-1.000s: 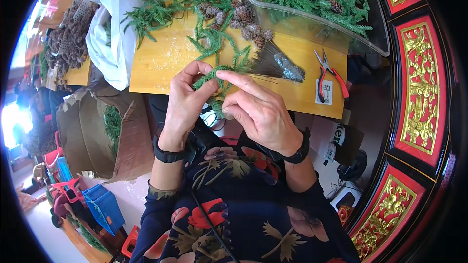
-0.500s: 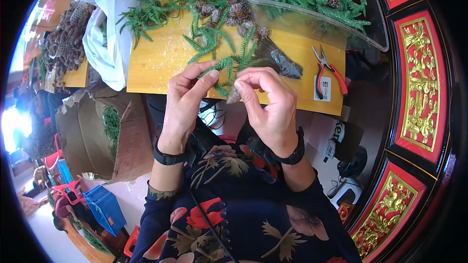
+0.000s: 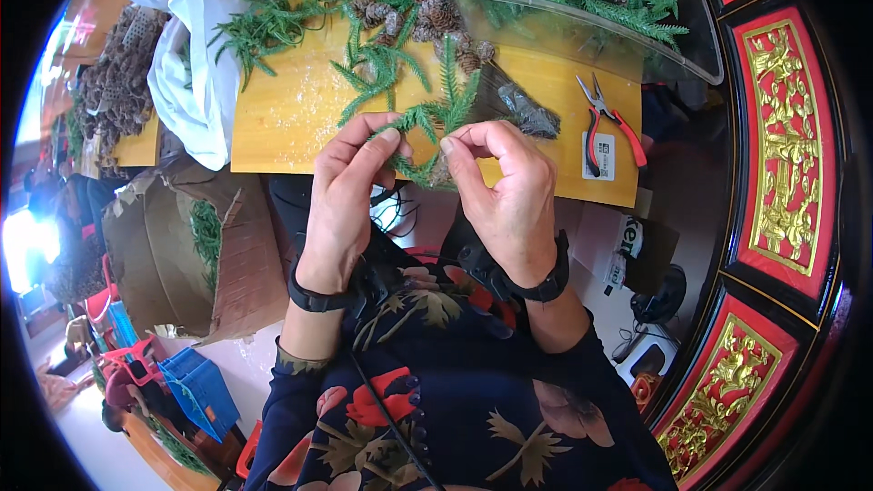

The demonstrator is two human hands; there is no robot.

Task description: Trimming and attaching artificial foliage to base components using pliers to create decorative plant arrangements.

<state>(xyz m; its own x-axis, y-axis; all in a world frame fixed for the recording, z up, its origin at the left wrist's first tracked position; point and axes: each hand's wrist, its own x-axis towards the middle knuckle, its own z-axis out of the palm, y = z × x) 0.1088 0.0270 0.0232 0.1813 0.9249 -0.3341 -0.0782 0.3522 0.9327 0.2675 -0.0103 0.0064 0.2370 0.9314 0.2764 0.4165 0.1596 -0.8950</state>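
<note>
Just over the front edge of the yellow table [image 3: 286,132], my left hand [image 3: 338,195] pinches a green artificial pine sprig [image 3: 453,102] between thumb and fingers. My right hand [image 3: 514,195] is closed too, thumb against forefinger, at the right side of the same sprig. What lies inside that pinch is too small to make out. A small brownish pine cone [image 3: 440,173] shows below the right fingertips, partly hidden among the needles. More sprigs [image 3: 377,68] and a heap of pine cones [image 3: 438,16] lie beyond my hands.
Red-handled pliers [image 3: 600,123] rest on a white card at the right, beside a packet of thin dark strands [image 3: 527,114]. A clear bin [image 3: 546,5] of sprigs stands behind. At left are a white plastic bag [image 3: 186,114], a cardboard box [image 3: 164,255] and a blue crate [image 3: 200,391].
My right fingers have shifted slightly in toward the sprig. The small cone, which hung below them, has moved up against the needles. My left hand keeps its hold.
</note>
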